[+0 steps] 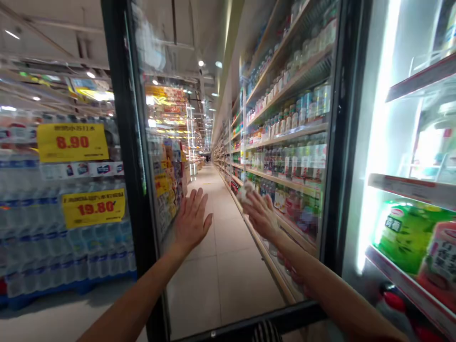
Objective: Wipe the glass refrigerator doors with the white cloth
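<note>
Two bare hands reached out before the upright glass pane [217, 285] of a black-framed door in a store aisle. A crumpled white wad [245, 191], apparently cloth or paper, lay at the fingertips of the right hand [261, 216], partly hidden beneath them and showing just beyond and to their left. The right fingers were mostly extended over it; whether they gripped the wad or only pressed it could not be told. Its bunched shape gave no clear long axis, while the pane's long axis ran upright beyond the fingers.

The left hand [192, 221] was open, its fingers pointing up and the thumb angled toward the right hand, with nothing visible in its hold. It was the farther of the two from the wad, with a gap between the hands. Whether either palm touched the glass was unclear. Green packets [402, 232] stood on a lit shelf [409, 289], well to the right of the right fingers.
</note>
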`<state>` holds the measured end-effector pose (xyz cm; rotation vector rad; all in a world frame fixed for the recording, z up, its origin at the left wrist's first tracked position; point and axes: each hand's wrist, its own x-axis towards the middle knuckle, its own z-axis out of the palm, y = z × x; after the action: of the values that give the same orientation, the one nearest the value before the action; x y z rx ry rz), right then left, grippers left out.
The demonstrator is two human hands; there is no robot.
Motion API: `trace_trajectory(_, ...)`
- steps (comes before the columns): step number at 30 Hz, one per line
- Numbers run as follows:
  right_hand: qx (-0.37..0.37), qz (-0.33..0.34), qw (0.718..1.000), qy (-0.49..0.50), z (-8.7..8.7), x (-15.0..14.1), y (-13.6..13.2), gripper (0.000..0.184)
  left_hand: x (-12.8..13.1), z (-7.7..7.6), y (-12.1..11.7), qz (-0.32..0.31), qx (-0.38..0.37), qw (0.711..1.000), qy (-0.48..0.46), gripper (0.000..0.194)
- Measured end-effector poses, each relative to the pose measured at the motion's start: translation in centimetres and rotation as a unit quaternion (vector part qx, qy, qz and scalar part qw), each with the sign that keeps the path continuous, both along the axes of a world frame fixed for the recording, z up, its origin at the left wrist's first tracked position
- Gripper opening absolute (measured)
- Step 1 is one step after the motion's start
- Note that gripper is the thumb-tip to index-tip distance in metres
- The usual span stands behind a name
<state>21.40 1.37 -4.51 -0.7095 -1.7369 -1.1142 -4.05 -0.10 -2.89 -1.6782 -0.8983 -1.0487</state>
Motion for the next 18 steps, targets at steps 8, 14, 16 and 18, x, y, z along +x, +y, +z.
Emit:
trace_trajectory(8, 0.026, -0.079, 0.88, 0.468, 4.4, 13.0, 2.3, 0.046, 0.3, 0.0, 0.1, -0.014, 0.007, 1.0, -0.007, 0.064)
trace_trajectory(14, 0.027, -0.021, 0.974, 0.225, 0.4, 3.5, 1.1, 0.04, 0.4, -0.1, 0.4, -0.004, 0.027, 1.0, -0.006, 0.066)
trace_trajectory(16, 0.012, 0.006, 0.998, 0.068, -0.5, 0.6, 0.7, 0.037, 0.5, -0.1, 0.4, -0.005, 0.035, 0.999, -0.005, 0.068)
trace_trajectory(18, 0.01, 0.011, 1.0, 0.028, -1.0, 0.8, 0.6, 0.036, 0.5, 0.0, 0.2, -0.005, 0.038, 0.999, -0.003, 0.069)
